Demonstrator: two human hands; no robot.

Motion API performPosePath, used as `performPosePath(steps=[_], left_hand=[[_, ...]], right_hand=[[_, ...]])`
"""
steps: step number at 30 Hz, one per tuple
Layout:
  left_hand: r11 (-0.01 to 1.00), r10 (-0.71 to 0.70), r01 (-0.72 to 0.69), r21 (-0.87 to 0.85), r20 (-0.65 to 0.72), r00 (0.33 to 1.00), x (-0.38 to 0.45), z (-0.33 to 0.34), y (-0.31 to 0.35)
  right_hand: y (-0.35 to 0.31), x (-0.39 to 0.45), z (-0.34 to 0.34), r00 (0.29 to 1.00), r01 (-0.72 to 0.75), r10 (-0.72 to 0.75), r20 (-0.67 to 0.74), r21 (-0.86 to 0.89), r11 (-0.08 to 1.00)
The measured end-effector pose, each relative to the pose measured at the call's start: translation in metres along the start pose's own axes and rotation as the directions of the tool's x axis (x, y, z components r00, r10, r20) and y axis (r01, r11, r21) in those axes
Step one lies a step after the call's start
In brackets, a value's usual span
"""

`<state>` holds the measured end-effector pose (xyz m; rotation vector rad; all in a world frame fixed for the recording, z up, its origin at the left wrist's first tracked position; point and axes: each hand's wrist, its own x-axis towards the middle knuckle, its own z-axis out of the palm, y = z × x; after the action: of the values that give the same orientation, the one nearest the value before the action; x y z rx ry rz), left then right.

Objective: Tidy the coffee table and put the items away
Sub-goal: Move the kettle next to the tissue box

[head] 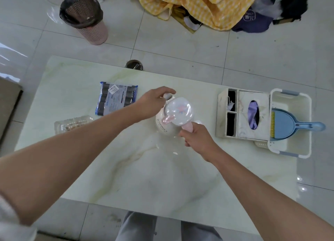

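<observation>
Right hand (197,141) pinches my pink-handled globe wand (179,112) — light, brittle; left hand (153,103) grips the ceramic vase (165,127) neck — heavy, slick.

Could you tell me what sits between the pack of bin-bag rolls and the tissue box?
In the head view, the white teapot, held by both hands.

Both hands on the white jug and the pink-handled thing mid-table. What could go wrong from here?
1. The left hand only pinches the white jug at its spout end; that grip may slip and the jug could tip on the glossy marble table.
2. The right hand holds the pink-handled globe against the jug; they could knock together.
3. The storage basket overhangs the table edge, already holding a dustpan; adding weight may tip it.
</observation>
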<state>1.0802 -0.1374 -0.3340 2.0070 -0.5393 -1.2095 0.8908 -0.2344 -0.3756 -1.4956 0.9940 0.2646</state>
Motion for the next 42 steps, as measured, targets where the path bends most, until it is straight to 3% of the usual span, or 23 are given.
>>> performPosePath(steps=[3,5,9,16,22,25,26,28,30,32,34,36,39,42], left_hand=[[0.921,-0.124,0.117,-0.370,0.006,0.992,0.023,0.034,0.032],[0.879,-0.156,0.139,-0.456,0.000,0.988,0.043,0.053,0.051],[0.921,-0.094,0.093,-0.378,0.017,0.995,0.078,0.085,0.082],[0.939,-0.042,0.046,-0.340,0.020,0.999,0.107,0.103,0.109],[0.939,-0.061,0.073,-0.336,0.045,0.997,0.117,0.093,0.109],[0.885,-0.074,0.064,-0.462,-0.005,0.997,0.117,0.087,0.092],[0.876,-0.113,0.074,-0.477,-0.054,0.992,0.116,0.086,0.083],[0.905,-0.207,0.142,-0.400,-0.124,0.970,0.109,0.088,0.057],[0.942,-0.201,0.173,-0.289,-0.067,0.977,0.099,0.096,0.028],[0.962,-0.108,0.114,-0.249,0.039,0.993,0.086,0.109,0.009],[0.976,-0.023,0.042,-0.215,0.092,0.996,0.080,0.121,0.003],[0.969,-0.004,0.019,-0.248,0.058,0.998,0.081,0.131,0.005],[0.959,-0.013,0.014,-0.283,0.003,1.000,0.085,0.136,0.008],[0.951,0.008,-0.008,-0.308,0.001,1.000,0.087,0.136,0.006]], right_hand=[[0.006,0.000,-0.019,0.996,0.012,-0.004,-0.086,0.097,0.995],[0.009,0.003,-0.030,0.990,0.008,0.018,-0.141,0.178,0.984],[0.008,0.019,-0.051,0.972,0.000,0.071,-0.223,0.306,0.952],[0.003,0.038,-0.062,0.972,0.018,0.097,-0.214,0.481,0.876],[-0.003,0.050,-0.062,0.981,0.052,0.039,-0.190,0.448,0.893],[-0.001,0.048,-0.080,0.998,0.047,-0.038,-0.041,0.256,0.966],[0.000,0.046,-0.095,0.999,0.053,-0.053,-0.004,0.121,0.991],[0.008,0.041,-0.131,0.985,0.132,-0.155,-0.079,-0.238,0.962],[0.023,0.038,-0.170,0.955,0.126,-0.269,-0.128,-0.643,0.755],[0.039,0.033,-0.197,0.995,0.020,-0.098,-0.036,-0.857,0.516],[0.058,0.032,-0.200,0.997,-0.008,0.078,0.022,-0.932,0.363],[0.074,0.033,-0.194,0.999,0.003,0.050,0.018,-0.956,0.295],[0.077,0.041,-0.185,0.996,-0.043,-0.058,-0.069,-0.931,0.363],[0.074,0.047,-0.180,0.993,-0.063,-0.064,-0.099,-0.905,0.420]])
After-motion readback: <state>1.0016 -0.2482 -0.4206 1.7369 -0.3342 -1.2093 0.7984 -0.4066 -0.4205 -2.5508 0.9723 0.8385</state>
